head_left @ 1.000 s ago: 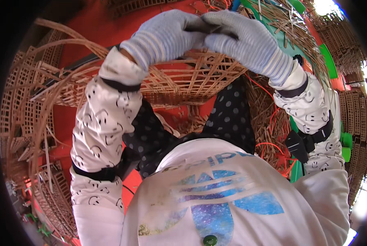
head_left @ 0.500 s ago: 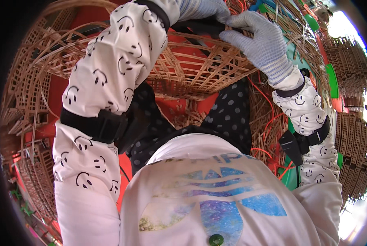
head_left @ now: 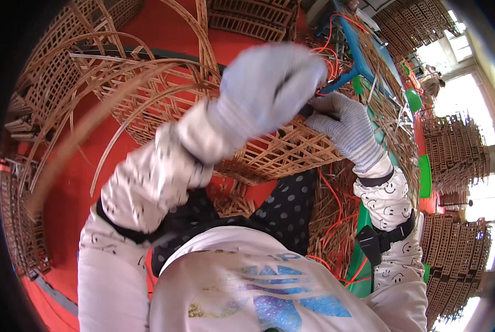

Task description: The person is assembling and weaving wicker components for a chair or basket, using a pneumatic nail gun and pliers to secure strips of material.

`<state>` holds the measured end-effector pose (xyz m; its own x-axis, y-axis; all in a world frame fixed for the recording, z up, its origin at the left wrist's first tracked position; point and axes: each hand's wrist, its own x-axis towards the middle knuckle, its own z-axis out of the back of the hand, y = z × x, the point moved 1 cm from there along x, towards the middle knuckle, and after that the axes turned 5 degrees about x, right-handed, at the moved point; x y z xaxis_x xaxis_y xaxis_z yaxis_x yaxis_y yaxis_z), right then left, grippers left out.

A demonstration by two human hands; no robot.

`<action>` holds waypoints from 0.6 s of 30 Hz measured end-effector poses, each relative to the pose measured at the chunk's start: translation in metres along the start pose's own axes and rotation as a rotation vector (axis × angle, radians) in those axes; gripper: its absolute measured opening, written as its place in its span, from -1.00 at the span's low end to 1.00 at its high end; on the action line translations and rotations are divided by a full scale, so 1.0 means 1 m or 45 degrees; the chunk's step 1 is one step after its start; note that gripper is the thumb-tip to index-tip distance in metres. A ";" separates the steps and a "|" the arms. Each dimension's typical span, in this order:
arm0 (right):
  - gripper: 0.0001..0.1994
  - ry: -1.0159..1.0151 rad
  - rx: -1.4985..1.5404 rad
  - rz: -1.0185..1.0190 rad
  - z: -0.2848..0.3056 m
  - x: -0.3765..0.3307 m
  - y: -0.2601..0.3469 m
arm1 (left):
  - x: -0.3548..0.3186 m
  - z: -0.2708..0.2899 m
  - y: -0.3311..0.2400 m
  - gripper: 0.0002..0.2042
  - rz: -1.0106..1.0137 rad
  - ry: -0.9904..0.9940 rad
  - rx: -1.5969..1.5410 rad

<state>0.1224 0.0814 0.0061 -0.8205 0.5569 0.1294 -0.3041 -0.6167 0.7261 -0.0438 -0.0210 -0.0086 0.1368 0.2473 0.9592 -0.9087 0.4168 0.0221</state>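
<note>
While both gloved hands meet at the upper middle of the frame, the work sits right under them: a woven rattan lattice panel (head_left: pixel 280 155) lying across the person's lap, its open grid running from the centre toward the right. The left hand (head_left: pixel 269 88) is blurred, closed into a fist in its pale knit glove just above the panel's upper edge; what it grips is hidden, though it looks curled around something thin. The right hand (head_left: pixel 344 124) is sharper, its fingers (head_left: pixel 325 105) pinched shut on a small dark piece at the panel's rim, touching the weave there. Thin orange cord (head_left: pixel 327 47) trails from that spot toward the upper right and more of it lies loose at the lower right beside the knee.

To do this step well, I judge the right hand should keep its pinch steady on the rim so the joint does not slip, and the left should pull in line with the weave rather than across it, since the slats look light enough to bend or crack. Keeping the panel braced against the lap would help.

Bent cane hoops (head_left: pixel 148 72) arc across the upper left over the red floor (head_left: pixel 65 199), and stacks of finished lattice pieces (head_left: pixel 457 155) stand at the right edge.
</note>
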 end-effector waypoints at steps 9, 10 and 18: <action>-0.76 0.122 0.217 -0.126 -0.004 0.004 0.009 | -0.081 -0.016 -0.079 -0.70 0.807 0.515 0.077; -0.76 0.117 0.236 -0.109 -0.004 0.001 0.010 | -0.085 -0.016 -0.081 -0.70 0.800 0.506 0.074; -0.79 0.112 0.215 -0.081 -0.001 0.003 0.011 | -0.049 -0.013 -0.064 -0.81 1.673 0.407 -1.067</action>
<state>0.1162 0.0751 0.0135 -0.8435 0.5366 0.0252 -0.2775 -0.4754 0.8348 0.0131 -0.0488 -0.0601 -0.3623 0.9281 0.0864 -0.0059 0.0904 -0.9959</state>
